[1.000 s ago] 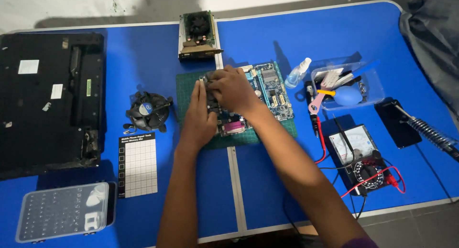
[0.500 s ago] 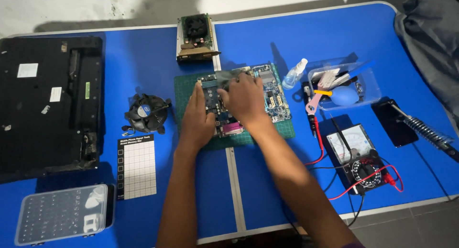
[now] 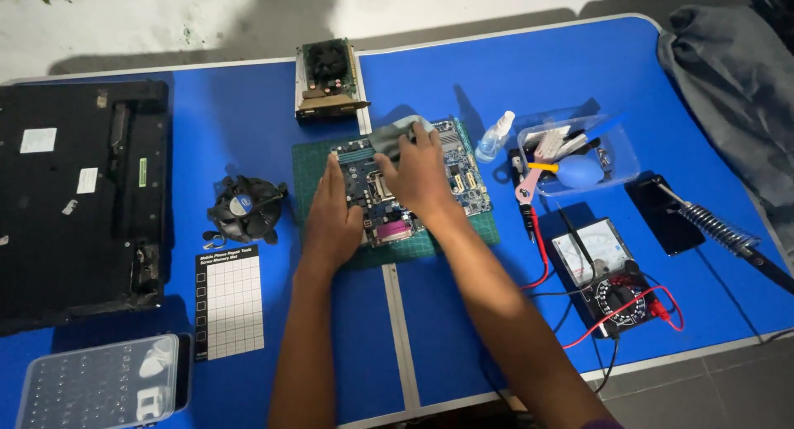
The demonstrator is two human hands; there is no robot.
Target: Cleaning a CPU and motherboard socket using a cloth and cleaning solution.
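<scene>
A computer motherboard (image 3: pixel 463 168) lies on a green cutting mat (image 3: pixel 475 230) in the middle of the blue table (image 3: pixel 496 73). My left hand (image 3: pixel 331 218) rests flat on the board's left edge, fingers together. My right hand (image 3: pixel 418 177) lies over the board's middle and presses a grey cloth (image 3: pixel 389 135) against its far part. Much of the board is hidden under both hands.
A graphics card (image 3: pixel 329 77) lies behind the mat and a cooler fan (image 3: pixel 244 207) to its left. A black computer case (image 3: pixel 78 197), a grid chart (image 3: pixel 231 301) and a clear screw box (image 3: pixel 99 383) are at left. A spray bottle (image 3: pixel 495 137), tool tray (image 3: pixel 579 156), multimeter (image 3: pixel 600 272), phone (image 3: pixel 662 214) and soldering iron (image 3: pixel 728 234) sit at right.
My right hand has moved toward the far side of the board with the grey cloth. My left hand stays on the board's left edge. The view has shifted slightly.
</scene>
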